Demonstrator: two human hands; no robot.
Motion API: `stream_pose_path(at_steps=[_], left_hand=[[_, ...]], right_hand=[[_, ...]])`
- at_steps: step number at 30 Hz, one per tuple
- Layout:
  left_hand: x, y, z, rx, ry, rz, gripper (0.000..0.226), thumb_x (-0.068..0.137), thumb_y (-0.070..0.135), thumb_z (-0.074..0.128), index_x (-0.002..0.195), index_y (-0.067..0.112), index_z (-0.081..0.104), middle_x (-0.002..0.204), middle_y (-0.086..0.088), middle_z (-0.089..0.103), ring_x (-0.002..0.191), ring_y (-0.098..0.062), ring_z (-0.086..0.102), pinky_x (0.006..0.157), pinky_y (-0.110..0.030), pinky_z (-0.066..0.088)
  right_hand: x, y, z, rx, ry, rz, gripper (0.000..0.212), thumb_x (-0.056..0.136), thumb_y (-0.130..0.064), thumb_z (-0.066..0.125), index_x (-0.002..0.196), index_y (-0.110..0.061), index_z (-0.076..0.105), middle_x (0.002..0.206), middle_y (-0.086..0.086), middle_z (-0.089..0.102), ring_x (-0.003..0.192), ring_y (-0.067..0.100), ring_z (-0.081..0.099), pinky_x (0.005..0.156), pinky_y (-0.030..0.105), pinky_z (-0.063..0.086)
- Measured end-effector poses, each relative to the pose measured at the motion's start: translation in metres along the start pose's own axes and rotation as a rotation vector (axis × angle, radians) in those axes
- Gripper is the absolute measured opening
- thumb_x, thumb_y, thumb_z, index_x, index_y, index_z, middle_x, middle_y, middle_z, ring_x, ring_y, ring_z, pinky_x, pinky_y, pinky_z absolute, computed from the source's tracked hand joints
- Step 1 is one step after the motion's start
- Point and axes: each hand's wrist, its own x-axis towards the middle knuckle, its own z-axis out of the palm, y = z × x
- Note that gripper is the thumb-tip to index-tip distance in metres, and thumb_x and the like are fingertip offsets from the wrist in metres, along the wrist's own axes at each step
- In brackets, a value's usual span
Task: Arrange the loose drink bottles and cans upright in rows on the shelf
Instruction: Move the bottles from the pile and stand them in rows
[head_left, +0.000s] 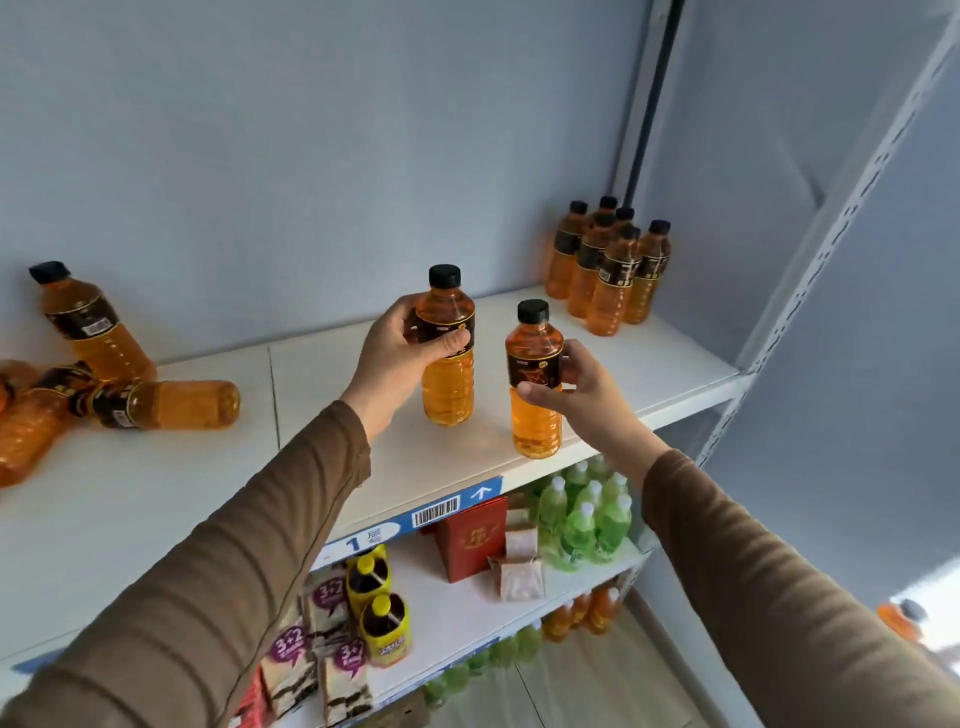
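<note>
On the white shelf (597, 364), seen from the head camera, the person holds two bottles of orange drink, one in each hand. The left hand (400, 358) wraps its fingers and thumb around the dark label of the left bottle (449, 364). That bottle stands up straight near the middle of the shelf. The right hand (576, 389) grips the right bottle (535, 384) around its label too, with the thumb in front and the fingers behind. This bottle stands close to the front edge of the shelf. The two bottles are near each other but not touching.

At the back right corner of the shelf, a group of standing bottles (608, 265) is packed close in rows. At the left end, a pile of loose bottles (104, 379) waits: some lie flat and one leans on the wall.

The bottles look full, so they are likely a bit heavy. The plastic is smooth and may slip, and the thin sides may squash if squeezed hard. The label band in the middle looks like the best place to hold, as it seems firm and not so slippery. The black cap is small and would be a poor place to hold.

Below, the lower shelves (467, 587) hold green bottles, boxes and snack packs.
</note>
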Motion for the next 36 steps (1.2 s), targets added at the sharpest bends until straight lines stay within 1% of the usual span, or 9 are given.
stream_pose_path(at_steps=[9, 13, 16, 19, 23, 26, 30, 33, 36], left_hand=[[0.057, -0.002, 0.128, 0.053, 0.003, 0.010, 0.049, 0.078, 0.040, 0.082, 0.122, 0.032, 0.062, 0.115, 0.015, 0.069, 0.109, -0.004, 0.062, 0.086, -0.022, 0.047], [0.077, 0.000, 0.191, 0.045, 0.011, -0.012, 0.052, 0.077, 0.040, 0.083, 0.123, 0.032, 0.061, 0.115, 0.015, 0.070, 0.110, -0.004, 0.063, 0.087, -0.022, 0.048], [0.089, -0.001, 0.230, 0.023, -0.001, -0.021, 0.050, 0.077, 0.035, 0.084, 0.121, 0.030, 0.062, 0.114, 0.013, 0.071, 0.107, -0.004, 0.065, 0.088, -0.025, 0.052], [0.104, -0.004, 0.260, 0.020, -0.014, -0.032, 0.051, 0.077, 0.032, 0.085, 0.122, 0.029, 0.062, 0.115, 0.011, 0.071, 0.108, -0.005, 0.065, 0.092, -0.029, 0.053], [0.126, -0.010, 0.284, 0.037, -0.016, -0.032, 0.050, 0.076, 0.034, 0.085, 0.120, 0.033, 0.061, 0.114, 0.016, 0.070, 0.105, 0.001, 0.064, 0.087, -0.020, 0.053], [0.139, -0.016, 0.295, 0.050, -0.015, -0.036, 0.052, 0.076, 0.037, 0.085, 0.121, 0.038, 0.059, 0.113, 0.021, 0.067, 0.104, 0.006, 0.062, 0.080, -0.013, 0.051], [0.157, -0.029, 0.309, 0.062, 0.007, -0.067, 0.055, 0.077, 0.038, 0.084, 0.125, 0.035, 0.057, 0.124, 0.011, 0.065, 0.118, -0.013, 0.059, 0.099, -0.038, 0.053], [0.163, -0.034, 0.319, 0.074, 0.028, -0.080, 0.055, 0.076, 0.039, 0.085, 0.124, 0.039, 0.056, 0.123, 0.014, 0.064, 0.119, -0.012, 0.058, 0.101, -0.043, 0.052], [0.169, -0.040, 0.325, 0.091, 0.055, -0.074, 0.054, 0.075, 0.042, 0.085, 0.121, 0.040, 0.056, 0.122, 0.014, 0.063, 0.118, -0.011, 0.058, 0.102, -0.046, 0.051]], right_hand=[[0.034, 0.043, -0.120, 0.079, -0.013, 0.007, 0.060, 0.077, -0.036, 0.081, 0.128, -0.034, 0.049, 0.118, -0.009, 0.064, 0.099, -0.007, 0.062, 0.077, 0.016, 0.046], [0.053, 0.062, -0.181, 0.069, -0.030, 0.008, 0.049, 0.079, -0.033, 0.081, 0.118, -0.042, 0.053, 0.113, -0.016, 0.066, 0.100, -0.008, 0.061, 0.076, 0.012, 0.046], [0.068, 0.076, -0.219, 0.077, -0.013, 0.010, 0.049, 0.079, -0.033, 0.081, 0.118, -0.042, 0.054, 0.109, -0.017, 0.068, 0.100, -0.007, 0.062, 0.071, 0.007, 0.047], [0.089, 0.088, -0.246, 0.091, 0.010, 0.024, 0.048, 0.077, -0.035, 0.081, 0.116, -0.041, 0.054, 0.109, -0.018, 0.068, 0.098, -0.008, 0.063, 0.072, 0.009, 0.046], [0.119, 0.102, -0.263, 0.096, 0.007, 0.038, 0.055, 0.077, -0.035, 0.079, 0.126, -0.036, 0.053, 0.115, -0.017, 0.065, 0.102, -0.003, 0.062, 0.077, 0.014, 0.045], [0.136, 0.113, -0.267, 0.101, 0.008, 0.059, 0.056, 0.082, -0.032, 0.076, 0.131, -0.037, 0.050, 0.114, -0.022, 0.064, 0.101, -0.009, 0.058, 0.076, 0.014, 0.042], [0.156, 0.123, -0.270, 0.106, 0.002, 0.074, 0.049, 0.086, -0.028, 0.074, 0.123, -0.047, 0.047, 0.109, -0.030, 0.062, 0.097, -0.016, 0.058, 0.076, 0.012, 0.041], [0.169, 0.130, -0.271, 0.128, -0.007, 0.082, 0.049, 0.089, -0.028, 0.071, 0.127, -0.044, 0.045, 0.119, -0.023, 0.059, 0.109, -0.002, 0.055, 0.090, 0.027, 0.041], [0.181, 0.136, -0.275, 0.160, -0.035, 0.072, 0.045, 0.091, -0.030, 0.069, 0.126, -0.046, 0.046, 0.120, -0.025, 0.058, 0.111, -0.003, 0.053, 0.092, 0.031, 0.041]])
